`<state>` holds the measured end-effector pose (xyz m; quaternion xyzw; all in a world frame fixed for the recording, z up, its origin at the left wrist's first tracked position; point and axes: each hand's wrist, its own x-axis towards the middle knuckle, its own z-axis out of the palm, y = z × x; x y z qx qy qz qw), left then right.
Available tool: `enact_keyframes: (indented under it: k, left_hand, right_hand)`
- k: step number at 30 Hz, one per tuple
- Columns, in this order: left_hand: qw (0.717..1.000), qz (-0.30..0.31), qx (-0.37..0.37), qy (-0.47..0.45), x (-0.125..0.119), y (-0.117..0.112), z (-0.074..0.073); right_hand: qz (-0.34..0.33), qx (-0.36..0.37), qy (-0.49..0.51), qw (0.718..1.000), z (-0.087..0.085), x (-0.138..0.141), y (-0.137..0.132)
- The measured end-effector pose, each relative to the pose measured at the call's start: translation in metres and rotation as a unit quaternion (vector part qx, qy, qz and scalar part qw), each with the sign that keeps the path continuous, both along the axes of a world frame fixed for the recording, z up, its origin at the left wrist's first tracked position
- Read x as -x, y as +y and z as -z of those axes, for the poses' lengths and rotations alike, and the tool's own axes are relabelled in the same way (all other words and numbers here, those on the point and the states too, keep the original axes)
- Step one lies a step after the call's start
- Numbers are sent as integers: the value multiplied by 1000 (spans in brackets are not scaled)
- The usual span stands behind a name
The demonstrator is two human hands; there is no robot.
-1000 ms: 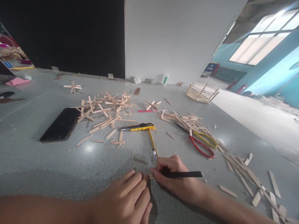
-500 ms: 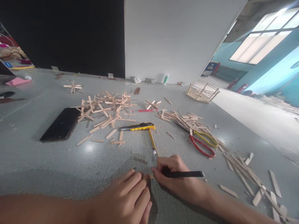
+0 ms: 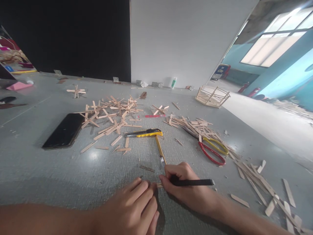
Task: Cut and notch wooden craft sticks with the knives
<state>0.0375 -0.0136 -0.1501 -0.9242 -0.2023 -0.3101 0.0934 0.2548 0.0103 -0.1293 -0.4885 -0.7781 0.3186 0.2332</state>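
My right hand [image 3: 183, 179] is closed around a black pen [image 3: 198, 182], whose grey blunt end points right; its tip is hidden by the fingers. My left hand [image 3: 138, 199] lies low on the table with fingers bent and pressed together. Between the two hands shows a short bit of a wooden craft stick [image 3: 159, 185], pinned under the left fingertips. Just beyond the right hand, a thin yellowish strip [image 3: 160, 149] leads up to a yellow and black utility knife [image 3: 146, 132]. A flat greyish strip [image 3: 147, 168] rests ahead of the left hand.
Craft sticks, some joined into crosses [image 3: 122, 106], are heaped at centre left beside a black phone [image 3: 64, 130]. Scissors with red and yellow handles [image 3: 212, 151] lie at right among loose sticks [image 3: 259, 181]. A stick frame [image 3: 212, 97] stands near the far right edge.
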Motion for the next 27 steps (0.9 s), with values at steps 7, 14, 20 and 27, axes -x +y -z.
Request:
enact_keyframes:
  k: [7,14,20,27]
  left_hand:
    - [1000,4,4,6,1,0,-1]
    - [1000,-1,-3,8,2,-1,2]
    - [1000,3,0,5,1,0,1]
    - [1000,4,1,0,2,0,3]
  right_hand:
    - [5,4,-7,1000,-1,0,0]
    - [13,12,-22,1000,2,-2,-1]
    - [19,7,-29,999,2,-1,-1]
    - [20,10,-34,999,5,-3,-1]
